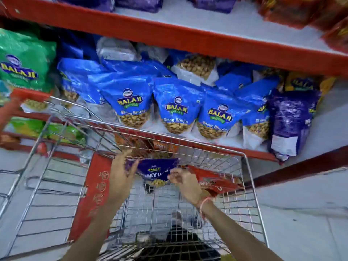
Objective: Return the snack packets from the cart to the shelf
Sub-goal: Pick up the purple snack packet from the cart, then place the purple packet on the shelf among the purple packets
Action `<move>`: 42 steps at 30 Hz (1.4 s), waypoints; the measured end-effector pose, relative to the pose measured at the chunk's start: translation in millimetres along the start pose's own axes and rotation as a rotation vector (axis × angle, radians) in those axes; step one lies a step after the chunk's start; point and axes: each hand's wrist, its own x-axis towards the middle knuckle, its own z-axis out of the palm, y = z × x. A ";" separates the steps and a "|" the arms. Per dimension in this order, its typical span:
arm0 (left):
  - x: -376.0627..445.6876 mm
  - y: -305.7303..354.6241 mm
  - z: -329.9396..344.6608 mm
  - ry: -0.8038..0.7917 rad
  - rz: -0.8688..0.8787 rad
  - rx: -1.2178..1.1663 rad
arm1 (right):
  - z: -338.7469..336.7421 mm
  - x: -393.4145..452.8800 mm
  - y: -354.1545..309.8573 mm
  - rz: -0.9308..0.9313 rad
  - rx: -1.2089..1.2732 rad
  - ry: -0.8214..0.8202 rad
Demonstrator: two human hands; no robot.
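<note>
**Blue pkt in cart, both hands on it**

Blue/purple pkt sits inside wire cart, up at far end, between both hands. Left hand clamped on pkt's left top corner, fingers wrapped over the edge. Right hand pinching pkt's right side, fingers curled together on the film; exact contact partly blurred. Pkt looks raised off cart floor, but can't tell for sure. Red pkt lies just beside, to the right, behind right hand, touching cart's far-right wall area. No other pkts visible in cart.

Key relation: pkt's long axis runs roughly left-right between the two grips, label facing up toward cam. Shelf lies straight ahead and above cart's far rim. Both hands about equally near pkt, each already on one end; neither has to reach.

Shelf row directly ahead holds blue Shing Bhujia bags, standing packed. Matching purple bag stands at right end of that row, so likely target slot is forward and right, w/ right hand on the nearer side.

Judgement: step = lifting pkt out. Next needs pkt clear of far rim, then turned upright. Risk: snag on wire rim, or knocking front bags over.
</note>
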 end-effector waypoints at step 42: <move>63.2 61.0 -48.7 0.184 -0.193 -0.671 | -25.4 32.3 -83.7 -0.143 0.737 0.404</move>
